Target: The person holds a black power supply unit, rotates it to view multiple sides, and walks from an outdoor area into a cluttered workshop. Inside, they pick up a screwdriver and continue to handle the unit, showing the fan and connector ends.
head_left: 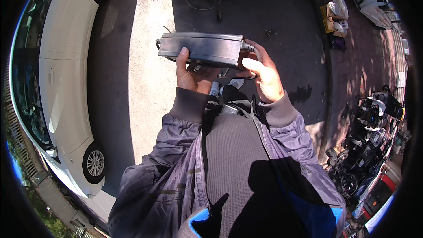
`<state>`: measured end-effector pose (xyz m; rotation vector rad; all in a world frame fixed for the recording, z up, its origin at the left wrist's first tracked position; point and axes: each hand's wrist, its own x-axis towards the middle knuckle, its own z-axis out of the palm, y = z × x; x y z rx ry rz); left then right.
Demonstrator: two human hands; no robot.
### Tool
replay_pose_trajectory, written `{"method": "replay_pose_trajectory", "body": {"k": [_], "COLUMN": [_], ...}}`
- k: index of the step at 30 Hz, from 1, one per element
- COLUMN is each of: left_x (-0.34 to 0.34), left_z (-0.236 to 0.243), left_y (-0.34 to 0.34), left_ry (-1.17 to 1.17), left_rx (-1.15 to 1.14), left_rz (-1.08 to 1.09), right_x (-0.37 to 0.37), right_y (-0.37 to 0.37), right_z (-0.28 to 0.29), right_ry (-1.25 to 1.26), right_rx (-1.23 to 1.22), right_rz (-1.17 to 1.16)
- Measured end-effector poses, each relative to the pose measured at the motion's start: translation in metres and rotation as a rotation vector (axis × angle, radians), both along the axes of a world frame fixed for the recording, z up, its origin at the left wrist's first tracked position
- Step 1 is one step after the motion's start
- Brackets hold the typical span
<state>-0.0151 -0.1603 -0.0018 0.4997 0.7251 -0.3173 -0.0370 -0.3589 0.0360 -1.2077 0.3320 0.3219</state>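
A long grey metal power adapter (200,47) is held up level in front of my chest. My left hand (191,75) grips it from below, the thumb pressed on its near face and the fingers curled underneath. At its right end a pale, ribbed cable (250,48) comes out and bends down into my right hand (265,74). That hand is closed around the cable by the box's end, thumb across the front. Below the box, between my hands, hangs a dark loop of cable (225,74). A thin dark wire (167,29) sticks up past the left end.
A white car (66,70) stands along the left. Beyond the box, a pale cable (189,1) lies coiled on dark ground near a post. Yellow boxes with plastic bags (335,15) are at the far right. Several parked motorbikes (365,141) stand at the right.
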Motion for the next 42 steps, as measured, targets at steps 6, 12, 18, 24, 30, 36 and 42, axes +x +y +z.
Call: {"method": "replay_pose_trajectory", "body": {"k": [6, 12, 18, 24, 30, 36, 42], "left_x": [-0.011, -0.018, -0.025, -0.026, -0.031, -0.032, -0.036], "left_z": [-0.014, -0.017, -0.021, -0.038, -0.048, -0.05, -0.036], "left_y": [0.017, 0.017, 0.016, 0.021, 0.027, 0.034, 0.037], "left_ry": [0.102, 0.023, 0.1, 0.011, 0.03, 0.065, -0.131], "left_rx": [-0.067, -0.219, -0.21, -0.227, -0.072, 0.032, 0.182], "left_rz": [-0.035, -0.076, -0.03, -0.064, -0.033, 0.046, 0.021], "right_x": [-0.011, -0.01, -0.007, -0.01, -0.011, -0.013, -0.017], "right_y": [0.02, 0.023, 0.026, 0.031, 0.034, 0.031, 0.031], "right_z": [0.0, 0.003, 0.0, -0.018, -0.038, -0.036, -0.044], "right_ry": [-0.106, -0.161, -0.182, -0.191, -0.09, -0.028, 0.002], "right_rx": [-0.152, -0.373, -0.513, -0.473, -0.26, -0.104, 0.063], "right_rz": [0.023, 0.127, 0.179, 0.141, 0.109, 0.209, 0.137]}}
